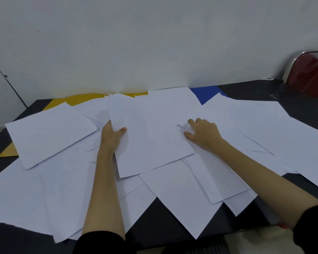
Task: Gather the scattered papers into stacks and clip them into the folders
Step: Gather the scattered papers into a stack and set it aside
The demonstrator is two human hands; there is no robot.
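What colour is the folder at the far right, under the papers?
Blue; the folder shows in the head view.

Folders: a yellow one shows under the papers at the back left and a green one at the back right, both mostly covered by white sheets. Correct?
Not quite. The head view shows the yellow folder at the back left, but the folder at the back right is blue, not green. Both are mostly covered by the white sheets.

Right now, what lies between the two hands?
Head view: the white sheet that the left hand holds by its edge; the right hand rests on its other side.
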